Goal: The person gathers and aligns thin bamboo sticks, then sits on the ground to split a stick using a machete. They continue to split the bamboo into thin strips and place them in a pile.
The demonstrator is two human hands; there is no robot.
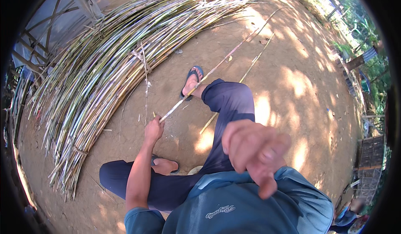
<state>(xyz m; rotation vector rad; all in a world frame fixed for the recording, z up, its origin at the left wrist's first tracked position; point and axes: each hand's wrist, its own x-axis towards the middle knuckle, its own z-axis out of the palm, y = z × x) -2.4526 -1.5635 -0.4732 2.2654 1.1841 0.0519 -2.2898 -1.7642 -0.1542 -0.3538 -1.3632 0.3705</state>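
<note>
My left hand is closed around the near end of a long, thin bamboo pole. From there the pole slants up and away to the right, passing over my sandalled foot. My right hand is raised close to the camera, above my lap. Its fingers are curled and its thumb points downward; nothing shows in it. A second thin pole lies on the ground, partly hidden behind my bent knee.
A large heap of long bamboo poles, tied in places, covers the ground at the left and far side. A loose strip lies by its edge. A woven structure stands at the right. Another person is at the lower right rim.
</note>
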